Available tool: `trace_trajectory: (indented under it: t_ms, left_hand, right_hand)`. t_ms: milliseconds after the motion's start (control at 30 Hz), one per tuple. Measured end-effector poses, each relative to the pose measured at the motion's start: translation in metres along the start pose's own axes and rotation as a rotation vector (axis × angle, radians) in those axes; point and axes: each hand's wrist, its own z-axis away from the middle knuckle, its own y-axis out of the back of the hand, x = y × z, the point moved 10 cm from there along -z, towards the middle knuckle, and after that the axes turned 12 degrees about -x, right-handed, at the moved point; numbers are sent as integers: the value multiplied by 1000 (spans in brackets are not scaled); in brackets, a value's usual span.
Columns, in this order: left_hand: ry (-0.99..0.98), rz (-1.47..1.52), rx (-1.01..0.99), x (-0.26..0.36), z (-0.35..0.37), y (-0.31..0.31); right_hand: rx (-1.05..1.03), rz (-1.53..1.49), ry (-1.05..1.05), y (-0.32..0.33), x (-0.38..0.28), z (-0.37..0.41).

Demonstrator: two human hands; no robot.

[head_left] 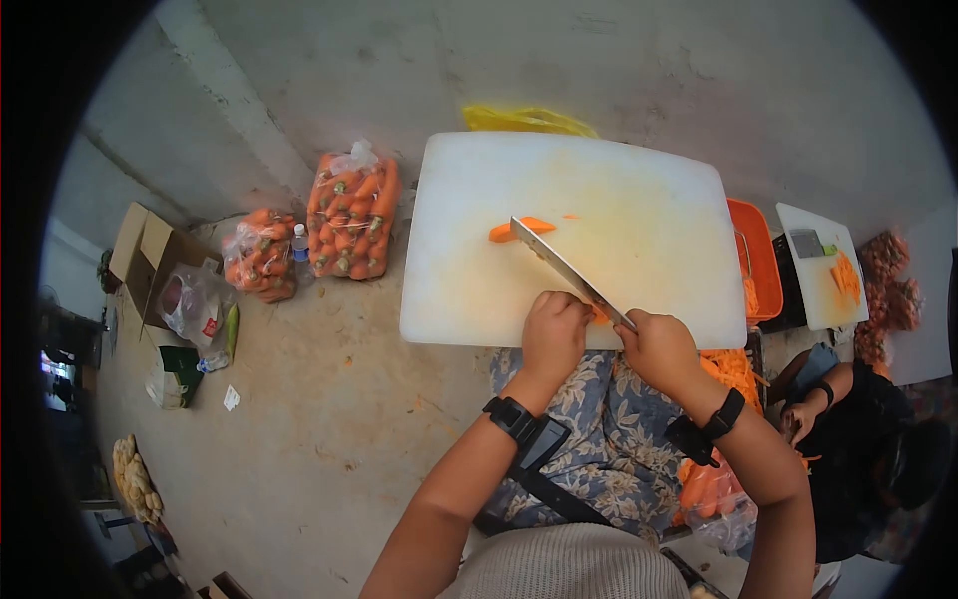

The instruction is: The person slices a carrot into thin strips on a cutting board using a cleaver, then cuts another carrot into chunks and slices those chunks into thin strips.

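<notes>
Right now, grips a long, broad steel knife (564,262) in the right hand (661,344) at the near edge of the large white rectangular cutting board (499,285). Wraps the right fingers closely around the handle, with the blade slanting across the board toward the far left. Curls the fingers of the left hand (557,324) together on the board's near edge, beside the blade; cannot tell from this view exactly how the fingertips press or pinch, with their undersides hidden. Has small cut orange carrot pieces (600,314) between the two hands, at the same edge. Has a longer orange carrot piece (524,230) lying by the knife tip, left of the board's middle, and a thin orange sliver (571,217) a little to its right.

Beyond the board's far edge, shows a crumpled yellow plastic bag (529,121). Left of the board, shows a tall clear bag of whole carrots (351,220), then a small clear bottle with a blue label (300,245) and a smaller clear bag of carrots (261,258). Right of the board, shows a bright orange plastic basket (766,262) and a smaller white cutting board (820,299) with cut carrot on top. Below the board's near right corner, shows heaped orange carrot strips (733,374), with a co-worker's hand (798,423) farther right.
</notes>
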Motion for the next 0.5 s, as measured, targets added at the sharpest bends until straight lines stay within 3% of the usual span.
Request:
trace_trajectory:
  t_ms: [500]
  left_hand:
    - [-12, -12, 15, -2, 1, -2]
  right_hand:
    - [-142, 43, -14, 6, 5, 5]
